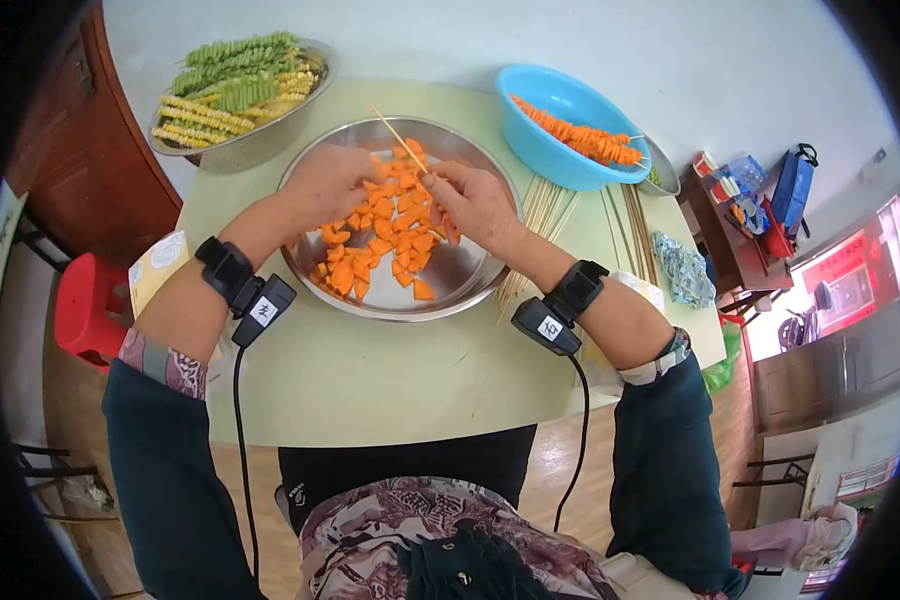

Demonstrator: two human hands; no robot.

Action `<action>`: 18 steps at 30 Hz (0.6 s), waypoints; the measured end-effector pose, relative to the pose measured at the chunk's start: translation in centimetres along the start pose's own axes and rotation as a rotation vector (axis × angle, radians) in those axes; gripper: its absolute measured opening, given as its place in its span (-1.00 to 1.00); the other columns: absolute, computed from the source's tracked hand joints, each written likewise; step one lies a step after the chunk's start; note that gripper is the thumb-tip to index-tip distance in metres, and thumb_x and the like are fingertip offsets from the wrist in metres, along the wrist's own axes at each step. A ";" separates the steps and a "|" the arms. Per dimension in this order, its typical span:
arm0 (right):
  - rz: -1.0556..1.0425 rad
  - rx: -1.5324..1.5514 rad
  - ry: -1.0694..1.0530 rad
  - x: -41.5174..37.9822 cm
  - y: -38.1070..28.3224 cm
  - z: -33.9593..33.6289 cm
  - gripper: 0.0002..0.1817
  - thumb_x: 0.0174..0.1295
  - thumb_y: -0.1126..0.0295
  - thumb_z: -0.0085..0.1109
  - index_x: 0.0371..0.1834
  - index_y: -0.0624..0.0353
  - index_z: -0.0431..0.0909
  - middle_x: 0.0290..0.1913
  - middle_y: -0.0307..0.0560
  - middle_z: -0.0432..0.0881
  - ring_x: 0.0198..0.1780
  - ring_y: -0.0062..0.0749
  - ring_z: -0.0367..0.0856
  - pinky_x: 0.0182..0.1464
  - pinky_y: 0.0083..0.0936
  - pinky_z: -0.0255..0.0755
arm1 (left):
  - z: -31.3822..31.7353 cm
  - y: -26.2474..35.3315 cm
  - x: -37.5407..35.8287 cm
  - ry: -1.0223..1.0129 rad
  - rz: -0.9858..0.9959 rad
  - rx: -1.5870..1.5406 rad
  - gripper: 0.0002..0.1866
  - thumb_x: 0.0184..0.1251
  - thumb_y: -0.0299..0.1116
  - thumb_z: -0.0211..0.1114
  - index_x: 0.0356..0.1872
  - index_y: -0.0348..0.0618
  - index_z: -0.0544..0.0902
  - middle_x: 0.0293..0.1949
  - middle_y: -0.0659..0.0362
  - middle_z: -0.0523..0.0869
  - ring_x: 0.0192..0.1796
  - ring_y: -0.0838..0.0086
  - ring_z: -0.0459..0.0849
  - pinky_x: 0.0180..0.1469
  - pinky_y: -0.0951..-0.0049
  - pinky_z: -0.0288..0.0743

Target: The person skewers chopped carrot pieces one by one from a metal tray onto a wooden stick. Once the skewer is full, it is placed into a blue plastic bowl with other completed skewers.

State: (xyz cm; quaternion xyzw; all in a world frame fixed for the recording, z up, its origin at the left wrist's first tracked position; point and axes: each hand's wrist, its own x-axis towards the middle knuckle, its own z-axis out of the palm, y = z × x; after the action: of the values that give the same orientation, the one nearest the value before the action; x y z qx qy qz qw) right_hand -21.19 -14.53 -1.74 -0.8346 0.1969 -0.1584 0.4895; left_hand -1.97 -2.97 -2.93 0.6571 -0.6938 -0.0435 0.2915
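My right hand [475,205] pinches a thin wooden skewer [398,136] over the wide metal basin [300,280]. The skewer slants up and left from my thumb and fingers. Cut orange carrot pieces [382,226] lie scattered in the basin. My left hand [332,187] is over the basin's left side, its fingers curled down beside the carrot at the upper middle. Whatever sits between those fingertips is hidden. A black band with a small box is strapped on each wrist.
Behind left, a metal bowl [215,157] holds green and yellow skewered vegetables. A blue basin [530,150] at back right contains loaded carrot skewers [580,132]. Bare skewers [545,212] and a crumpled plastic bag [684,270] lie right. A red stool [90,308] stands left of the table [390,385].
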 end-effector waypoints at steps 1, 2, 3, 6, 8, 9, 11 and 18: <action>-0.016 -0.030 0.006 -0.1 -0.2 0.1 -0.72 0.26 0.32 -0.03 -0.09 0.30 0.49 -0.68 -0.16 0.53 -0.79 -0.53 0.44 -0.68 -0.60 0.35 | 0.3 0.5 0.0 -0.030 0.121 0.102 -0.74 0.00 -0.56 0.22 -0.20 -0.22 0.60 -0.23 0.13 0.63 -0.21 0.32 0.62 -0.19 0.40 0.51; -0.011 -0.032 -0.001 -0.2 -0.4 0.1 -0.72 0.26 0.32 -0.03 -0.09 0.30 0.49 -0.68 -0.16 0.53 -0.79 -0.53 0.44 -0.68 -0.60 0.35 | 0.6 1.0 -0.1 -0.059 0.242 0.202 -0.71 -0.02 -0.57 0.22 -0.19 -0.17 0.60 -0.14 0.14 0.59 -0.14 0.27 0.59 -0.11 0.37 0.48; -0.027 -0.054 -0.011 -0.3 -0.7 0.1 -0.72 0.26 0.32 -0.02 -0.10 0.29 0.49 -0.69 -0.16 0.53 -0.78 -0.53 0.44 -0.68 -0.60 0.35 | 0.9 1.2 -0.3 -0.058 0.235 0.193 -0.71 -0.02 -0.57 0.22 -0.19 -0.17 0.60 -0.14 0.14 0.59 -0.14 0.27 0.59 -0.11 0.37 0.48; -0.027 -0.100 -0.045 -0.2 -0.1 0.2 -0.73 0.25 0.32 -0.01 -0.10 0.28 0.49 -0.69 -0.17 0.52 -0.78 -0.54 0.44 -0.68 -0.59 0.35 | 1.7 1.7 -0.6 -0.189 0.162 0.238 -0.70 -0.03 -0.58 0.20 -0.19 -0.13 0.60 -0.06 0.16 0.51 -0.06 0.24 0.53 -0.07 0.31 0.43; -0.025 -0.117 -0.068 -0.2 0.1 0.4 -0.72 0.24 0.32 0.00 -0.09 0.27 0.49 -0.69 -0.17 0.52 -0.78 -0.54 0.44 -0.68 -0.60 0.34 | 1.7 1.9 -0.5 -0.248 0.126 0.326 -0.72 -0.02 -0.59 0.19 -0.23 -0.09 0.61 -0.16 0.16 0.55 -0.14 0.24 0.56 -0.15 0.29 0.44; -0.026 -0.123 -0.060 -0.3 0.0 0.5 -0.72 0.24 0.32 0.00 -0.10 0.27 0.49 -0.69 -0.17 0.52 -0.78 -0.54 0.44 -0.68 -0.60 0.35 | 1.6 1.5 -0.5 -0.248 0.119 0.327 -0.72 -0.02 -0.59 0.19 -0.23 -0.09 0.61 -0.16 0.16 0.55 -0.14 0.24 0.56 -0.15 0.29 0.44; -0.030 -0.129 -0.055 -0.3 -0.2 0.5 -0.73 0.23 0.32 0.01 -0.10 0.28 0.49 -0.69 -0.16 0.52 -0.78 -0.54 0.44 -0.67 -0.60 0.35 | 1.7 0.7 -0.3 -0.239 0.145 0.283 -0.80 -0.05 -0.57 0.24 -0.34 -0.10 0.60 -0.29 0.16 0.56 -0.22 0.24 0.57 -0.23 0.27 0.44; -0.081 -0.219 -0.051 -0.7 -0.7 0.5 -0.74 0.21 0.34 0.03 -0.17 0.33 0.49 -0.68 -0.11 0.54 -0.77 -0.49 0.47 -0.66 -0.57 0.37 | 0.2 -0.2 -0.2 -0.165 0.023 0.206 -0.80 -0.17 -0.49 0.39 -0.51 -0.17 0.51 -0.45 0.12 0.56 -0.30 0.21 0.58 -0.30 0.30 0.41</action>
State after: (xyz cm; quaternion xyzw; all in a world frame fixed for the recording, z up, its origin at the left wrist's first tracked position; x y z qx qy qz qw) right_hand -21.46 -13.49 -1.47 -0.8940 0.1668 -0.1344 0.3936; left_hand -1.86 -2.87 -3.24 0.6699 -0.7236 -0.0227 0.1649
